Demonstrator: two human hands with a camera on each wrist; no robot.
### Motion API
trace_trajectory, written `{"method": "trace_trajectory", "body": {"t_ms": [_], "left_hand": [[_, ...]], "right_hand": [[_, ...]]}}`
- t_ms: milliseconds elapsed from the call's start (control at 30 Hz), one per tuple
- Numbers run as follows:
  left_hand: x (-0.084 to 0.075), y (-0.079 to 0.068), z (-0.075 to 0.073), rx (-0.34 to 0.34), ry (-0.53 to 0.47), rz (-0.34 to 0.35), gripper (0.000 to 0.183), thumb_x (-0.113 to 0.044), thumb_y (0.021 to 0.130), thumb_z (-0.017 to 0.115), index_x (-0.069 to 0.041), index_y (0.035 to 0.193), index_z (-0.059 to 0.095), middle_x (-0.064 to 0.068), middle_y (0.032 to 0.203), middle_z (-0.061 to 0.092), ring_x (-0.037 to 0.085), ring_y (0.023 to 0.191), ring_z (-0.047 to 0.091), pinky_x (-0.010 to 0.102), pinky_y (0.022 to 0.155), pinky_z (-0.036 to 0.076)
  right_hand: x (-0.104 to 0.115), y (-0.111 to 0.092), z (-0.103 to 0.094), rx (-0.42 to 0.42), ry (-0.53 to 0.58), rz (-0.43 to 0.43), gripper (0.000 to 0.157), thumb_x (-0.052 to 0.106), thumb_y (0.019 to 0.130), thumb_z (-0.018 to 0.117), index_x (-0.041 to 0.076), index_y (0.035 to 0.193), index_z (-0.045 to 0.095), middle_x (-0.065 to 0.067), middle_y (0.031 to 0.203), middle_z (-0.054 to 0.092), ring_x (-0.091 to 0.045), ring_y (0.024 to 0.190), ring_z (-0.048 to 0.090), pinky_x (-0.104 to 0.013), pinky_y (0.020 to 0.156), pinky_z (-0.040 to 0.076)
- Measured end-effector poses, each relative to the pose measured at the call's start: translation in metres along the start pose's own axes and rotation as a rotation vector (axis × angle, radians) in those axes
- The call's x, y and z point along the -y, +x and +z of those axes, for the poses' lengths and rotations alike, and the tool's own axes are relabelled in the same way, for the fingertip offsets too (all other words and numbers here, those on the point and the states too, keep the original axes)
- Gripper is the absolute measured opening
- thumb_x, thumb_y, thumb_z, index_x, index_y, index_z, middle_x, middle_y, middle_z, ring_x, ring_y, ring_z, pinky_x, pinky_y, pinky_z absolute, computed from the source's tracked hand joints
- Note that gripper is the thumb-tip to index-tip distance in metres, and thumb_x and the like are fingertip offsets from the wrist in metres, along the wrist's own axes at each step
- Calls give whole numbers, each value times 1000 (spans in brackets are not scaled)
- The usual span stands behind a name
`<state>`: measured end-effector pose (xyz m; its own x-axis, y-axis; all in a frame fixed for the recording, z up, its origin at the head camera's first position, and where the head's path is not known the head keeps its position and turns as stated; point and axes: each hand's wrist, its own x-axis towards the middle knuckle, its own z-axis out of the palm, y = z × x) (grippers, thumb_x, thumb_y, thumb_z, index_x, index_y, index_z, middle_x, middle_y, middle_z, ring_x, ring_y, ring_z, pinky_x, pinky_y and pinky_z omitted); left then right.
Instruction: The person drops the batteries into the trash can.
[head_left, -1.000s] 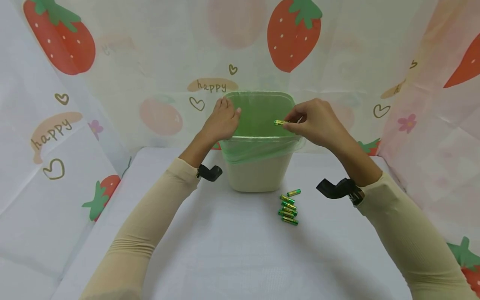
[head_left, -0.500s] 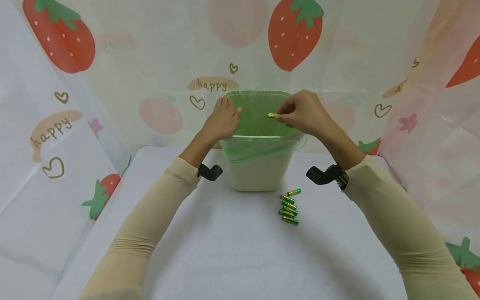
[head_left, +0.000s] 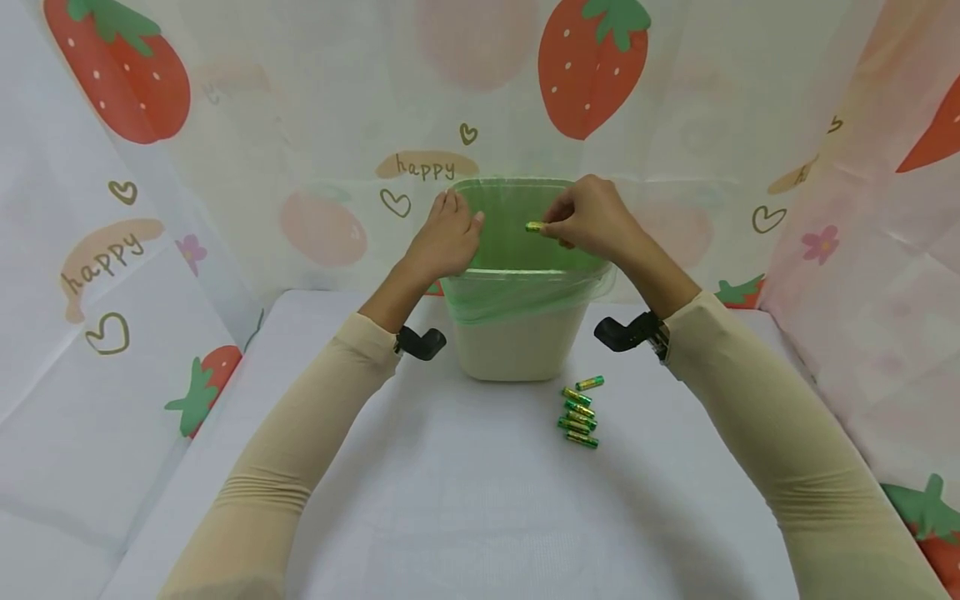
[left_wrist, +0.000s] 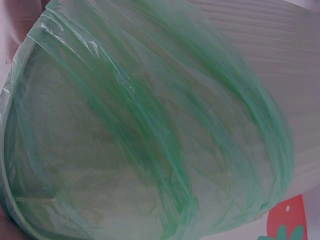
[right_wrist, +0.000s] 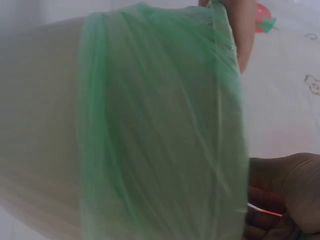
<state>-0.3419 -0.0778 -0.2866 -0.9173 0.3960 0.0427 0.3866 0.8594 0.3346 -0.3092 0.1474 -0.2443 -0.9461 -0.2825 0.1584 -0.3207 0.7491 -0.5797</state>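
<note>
A pale trash bin [head_left: 510, 346] stands upright, lined with a green plastic bag [head_left: 517, 298] folded down over its rim. My left hand [head_left: 446, 237] holds the bin's left rim, its thumb apart from the fingers; the fingertips' contact is partly hidden. Over the bin's opening, on the right side, my right hand [head_left: 588, 218] pinches a small green and gold battery [head_left: 534, 227] between thumb and fingers. In the left wrist view the bag [left_wrist: 150, 125] fills most of the picture. In the right wrist view part of the right hand [right_wrist: 285, 195] shows beside the rim; the battery is hidden there.
Several more batteries [head_left: 579, 421] lie in a loose column on the white tablecloth [head_left: 465, 500], in front of the bin and to its right. Behind the table hangs a strawberry-print cloth [head_left: 337, 100]. Each wrist carries a black camera mount [head_left: 420, 343].
My right hand has moved left and slightly upward with the battery, from the bin's right rim to over the opening. The left hand and the batteries on the table have stayed put.
</note>
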Motion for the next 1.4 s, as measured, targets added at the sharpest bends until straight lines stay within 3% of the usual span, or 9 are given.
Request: {"method": "trace_trajectory", "body": {"t_ms": [200, 600, 833, 967, 1067, 1167, 1233, 1300, 1400], "left_hand": [[1, 0, 0, 5, -7, 1, 67, -35, 113, 13, 15, 156, 1, 30, 165, -8, 36, 154, -13, 36, 124, -11], [0, -2, -1, 12, -13, -4, 67, -35, 113, 14, 15, 156, 0, 31, 165, -7, 36, 154, -13, 36, 124, -11], [-1, -2, -1, 6, -13, -3, 66, -34, 113, 14, 15, 156, 1, 31, 165, -6, 36, 155, -11, 36, 124, -10], [-1, -2, -1, 3, -14, -1, 66, -34, 113, 15, 15, 155, 1, 31, 164, -5, 36, 155, -11, 36, 124, -10], [-2, -1, 0, -3, -10, 8, 65, -32, 114, 16, 16, 155, 2, 32, 164, -4, 37, 155, -10, 36, 124, -10], [-2, 0, 0, 1, -4, 13, 65, -32, 114, 16, 17, 155, 1, 33, 164, -5, 37, 154, -10, 36, 124, -11], [-2, 0, 0, 6, 0, 16, 65, -33, 114, 14, 17, 154, 1, 33, 164, -5, 37, 154, -11, 36, 124, -11], [-2, 0, 0, 12, 2, 15, 66, -33, 113, 13, 17, 154, 0, 33, 164, -6, 37, 154, -12, 36, 123, -12], [-2, -1, -1, 13, -6, 11, 66, -34, 113, 13, 16, 155, 0, 33, 164, -7, 37, 154, -12, 36, 123, -11]], "right_hand": [[-4, 10, 8, 13, 8, 12, 16, 10, 93, 75, -4, 98, 79, -17, 89, 76, -18, 67, 69, -27, 64, 56], [-3, 22, 21, 35, -35, -7, 15, 3, 93, 71, -7, 101, 78, -22, 93, 76, -30, 78, 72, -35, 69, 57], [-4, 25, 25, 20, -93, -54, 17, -3, 89, 68, -7, 102, 78, -22, 95, 76, -35, 90, 73, -46, 87, 58], [-5, 25, 25, 13, -112, -70, 18, -6, 85, 66, 1, 74, 79, -12, 71, 73, -21, 68, 67, -33, 71, 55], [-5, 24, 24, 22, -106, -80, 35, -7, 84, 64, 10, 54, 59, -2, 53, 51, -11, 53, 40, -29, 56, 33], [-5, 21, 21, 45, -94, -66, 27, -5, 87, 65, 6, 63, 69, -8, 60, 61, -13, 56, 49, -29, 60, 43], [-4, 18, 18, 54, -85, -53, 13, -2, 89, 67, -2, 87, 80, -18, 82, 75, -24, 71, 69, -37, 78, 57], [-3, 14, 15, 62, -83, -37, 21, 2, 92, 68, -5, 109, 77, -22, 105, 75, -32, 91, 73, -47, 92, 56], [-1, 8, 10, 67, -70, -26, 25, 5, 94, 68, -5, 115, 75, -22, 111, 74, -34, 94, 73, -48, 92, 56]]}}
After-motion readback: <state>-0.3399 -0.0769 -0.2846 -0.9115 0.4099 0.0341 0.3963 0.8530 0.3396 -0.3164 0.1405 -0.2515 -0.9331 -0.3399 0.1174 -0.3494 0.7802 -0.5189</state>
